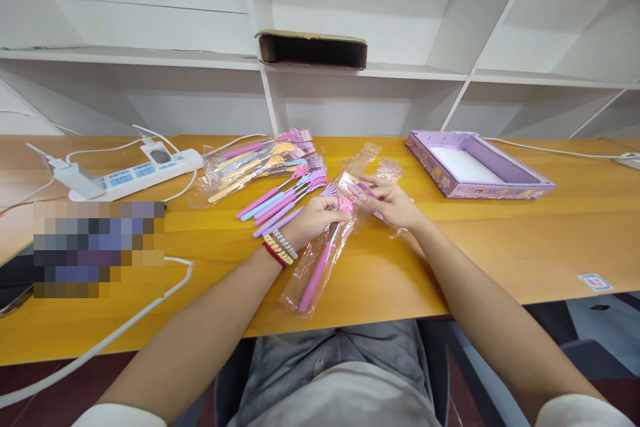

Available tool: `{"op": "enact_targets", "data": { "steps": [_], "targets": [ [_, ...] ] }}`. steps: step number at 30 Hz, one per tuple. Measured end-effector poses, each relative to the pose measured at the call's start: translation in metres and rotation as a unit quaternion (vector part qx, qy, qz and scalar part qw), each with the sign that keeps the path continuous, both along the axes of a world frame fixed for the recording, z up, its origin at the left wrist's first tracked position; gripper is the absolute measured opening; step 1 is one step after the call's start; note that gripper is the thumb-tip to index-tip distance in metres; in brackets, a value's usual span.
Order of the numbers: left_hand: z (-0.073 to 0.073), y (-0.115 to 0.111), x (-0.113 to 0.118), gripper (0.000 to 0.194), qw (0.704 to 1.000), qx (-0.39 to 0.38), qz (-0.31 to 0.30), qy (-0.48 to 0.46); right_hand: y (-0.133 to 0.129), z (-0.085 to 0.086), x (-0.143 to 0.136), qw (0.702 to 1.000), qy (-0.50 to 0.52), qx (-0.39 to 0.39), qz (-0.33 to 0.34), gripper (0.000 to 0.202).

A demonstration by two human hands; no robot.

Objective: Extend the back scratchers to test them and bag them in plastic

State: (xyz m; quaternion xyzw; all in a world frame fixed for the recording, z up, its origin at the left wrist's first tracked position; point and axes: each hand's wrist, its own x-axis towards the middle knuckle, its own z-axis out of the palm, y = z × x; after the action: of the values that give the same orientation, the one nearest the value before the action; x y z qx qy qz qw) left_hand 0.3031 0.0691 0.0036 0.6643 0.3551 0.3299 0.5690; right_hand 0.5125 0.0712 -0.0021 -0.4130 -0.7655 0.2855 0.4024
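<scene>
A pink back scratcher (317, 275) lies at a slant in a clear plastic bag, its claw-shaped head up by my hands. My left hand (316, 219), with beaded bracelets at its wrist, is closed on the bag around the head end. Between the fingers of my right hand (393, 203) is a small pink printed card (366, 191) at the bag's top. Left of my hands, several unbagged back scratchers (277, 203) with pink, blue and purple handles lie side by side. Behind them sits a pile of bagged back scratchers (260, 163). Other clear bags (389, 171) lie just beyond my right hand.
A purple open box (493, 188) stands at the back right. At the left are a white power strip (145, 175) with plugs and cables, and a pixelated patch over a dark device. An open cardboard box (313, 51) rests on the white shelf (420, 72).
</scene>
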Motion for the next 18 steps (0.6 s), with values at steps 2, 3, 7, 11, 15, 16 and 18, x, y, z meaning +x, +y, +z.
{"op": "enact_targets", "data": {
  "steps": [2, 3, 7, 11, 15, 16, 18],
  "targets": [
    [-0.001, 0.001, -0.001, 0.014, 1.0, -0.011, 0.003, 0.006, 0.003, -0.006, 0.001, 0.998, -0.051, 0.032, -0.024, 0.035],
    [-0.002, 0.002, -0.001, 0.014, 1.0, -0.012, 0.005, 0.01, 0.004, -0.009, 0.001, 0.996, -0.068, 0.044, -0.029, 0.037],
    [-0.001, 0.001, -0.001, 0.018, 1.0, -0.003, 0.004, 0.023, 0.006, -0.014, 0.0, 0.993, -0.1, 0.064, -0.028, 0.042],
    [0.001, -0.001, 0.0, 0.021, 0.999, -0.014, -0.025, 0.03, 0.006, -0.011, -0.002, 0.994, -0.052, 0.068, -0.063, 0.044],
    [0.002, -0.001, -0.001, 0.02, 0.997, -0.001, -0.058, 0.05, 0.006, -0.008, -0.003, 0.992, 0.078, -0.025, -0.097, 0.047],
    [0.002, -0.001, -0.001, 0.02, 0.996, 0.006, -0.063, 0.058, 0.006, -0.008, -0.002, 0.986, 0.108, -0.061, -0.107, 0.047],
    [0.002, -0.001, -0.001, 0.022, 0.995, 0.017, -0.074, 0.07, 0.007, -0.007, -0.001, 0.974, 0.152, -0.109, -0.125, 0.044]
  ]
}}
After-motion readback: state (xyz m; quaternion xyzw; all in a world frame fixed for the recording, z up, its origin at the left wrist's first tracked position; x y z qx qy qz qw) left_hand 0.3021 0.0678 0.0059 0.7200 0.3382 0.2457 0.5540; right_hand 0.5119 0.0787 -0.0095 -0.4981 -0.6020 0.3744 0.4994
